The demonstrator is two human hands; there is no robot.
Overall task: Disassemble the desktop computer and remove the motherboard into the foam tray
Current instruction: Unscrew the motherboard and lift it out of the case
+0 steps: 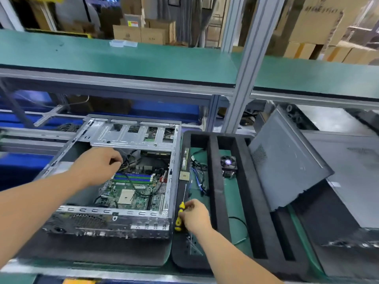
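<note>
— Both grips first? 
— Left hand (98, 165) reaches into the open computer case (114, 220), fingers curled among the cables (128, 162); whether it pinches one I cannot tell. Right hand (196, 215) grasps one yellow-and-black screwdriver (178, 217).

— Containers? 
— Motherboard (131, 191) lies in the case. One black foam tray (213, 191) just right of it holds a cooler fan (228, 166), a processor chip (185, 175), a memory stick (185, 157) and blue cables (198, 179). One grey side panel (285, 162) leans on the tray.

— Surroundings? 
— Green table (238, 228), green shelf (123, 58) above, cardboard boxes (141, 33) behind.
</note>
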